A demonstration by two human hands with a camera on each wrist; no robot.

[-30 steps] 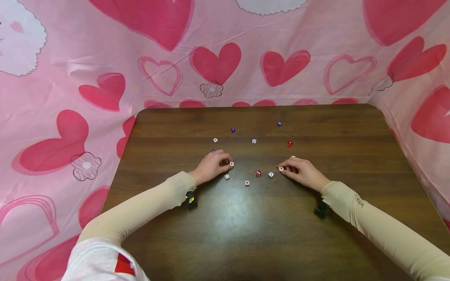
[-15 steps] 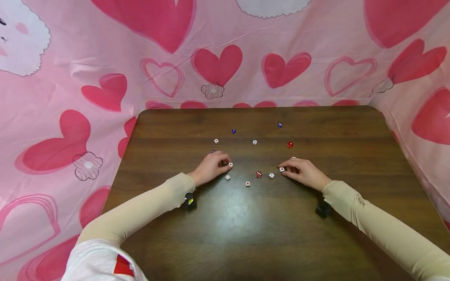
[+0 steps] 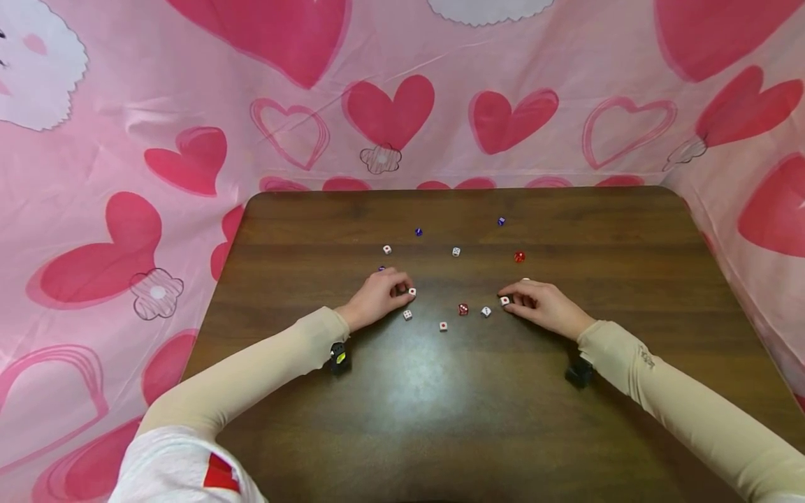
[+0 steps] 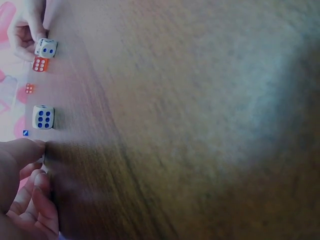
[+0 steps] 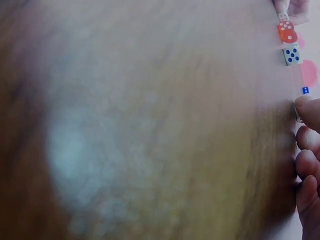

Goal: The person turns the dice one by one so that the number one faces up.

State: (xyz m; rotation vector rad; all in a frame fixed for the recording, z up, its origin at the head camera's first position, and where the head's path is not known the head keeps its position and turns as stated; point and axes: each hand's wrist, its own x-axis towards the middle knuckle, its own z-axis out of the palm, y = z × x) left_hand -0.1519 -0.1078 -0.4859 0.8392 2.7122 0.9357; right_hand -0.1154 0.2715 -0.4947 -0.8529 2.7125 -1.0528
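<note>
My left hand (image 3: 377, 299) pinches a white die (image 3: 411, 292) with a red dot on top, thumb and fingers at its left side. Just in front of that hand lies another white die (image 3: 407, 315), and a blue die (image 3: 381, 269) shows partly behind it. On the right, my right hand (image 3: 546, 307) pinches a second white die (image 3: 504, 301) with a red dot up. A white die (image 3: 486, 312) and a dark red die (image 3: 463, 309) lie to its left. In both wrist views the fingers hide most of the pinched die.
Nearer me lies a white die (image 3: 443, 326). Farther back are white dice (image 3: 456, 251), a red die (image 3: 519, 257) and blue dice (image 3: 418, 231). A white die (image 3: 526, 280) peeks out behind the right hand. Pink heart-print cloth (image 3: 440, 126) borders the wooden table (image 3: 402, 419).
The white die in my left hand has shifted very slightly left. My right hand and the other dice stay put; the head view has moved a little.
</note>
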